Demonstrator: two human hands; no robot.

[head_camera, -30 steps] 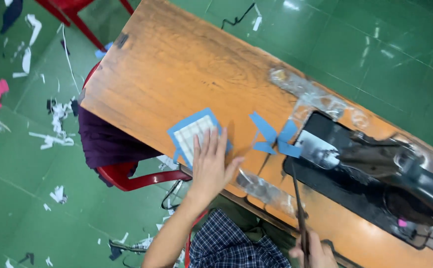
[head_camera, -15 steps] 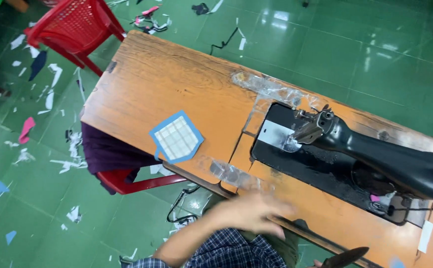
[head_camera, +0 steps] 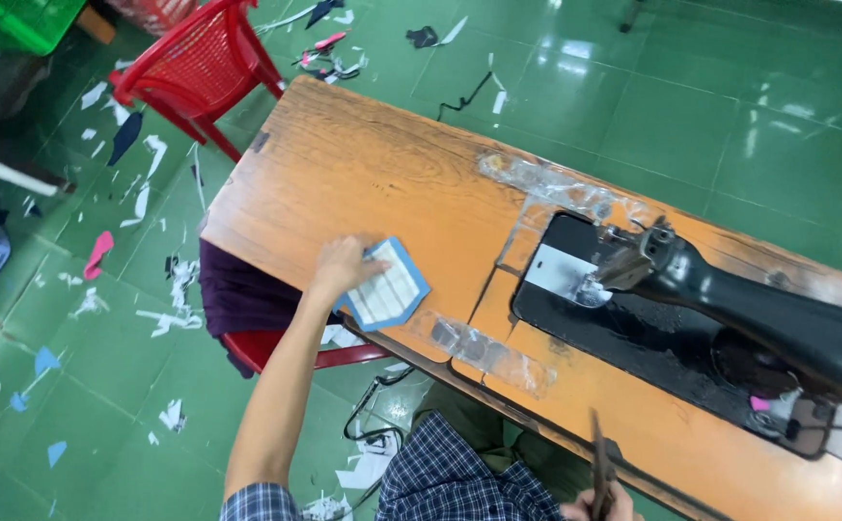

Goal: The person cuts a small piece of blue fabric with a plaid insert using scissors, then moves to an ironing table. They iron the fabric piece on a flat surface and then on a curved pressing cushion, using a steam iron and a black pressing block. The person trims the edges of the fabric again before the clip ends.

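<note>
A white checked fabric piece with a blue border (head_camera: 389, 287) lies at the near edge of the wooden sewing table (head_camera: 363, 164). My left hand (head_camera: 342, 267) reaches across from the left, its fingers curled on the piece's left corner. At the bottom edge of the view my right hand (head_camera: 596, 507) is only partly visible and grips dark scissors (head_camera: 598, 461) that point upward. The black sewing machine (head_camera: 749, 309) stands on the right of the table, with its needle end (head_camera: 623, 265) over a metal plate.
A red plastic chair (head_camera: 199, 68) stands beyond the table's far left corner. Another red seat with dark purple cloth (head_camera: 242, 299) sits beside the table's left edge. Fabric scraps litter the green tiled floor (head_camera: 102, 251). Clear tape patches (head_camera: 483, 347) cover parts of the tabletop.
My left hand pulled back toward my body, then returned to the blue-edged piece. The blue strips beside the needle a second ago are gone. The camera view shifted.
</note>
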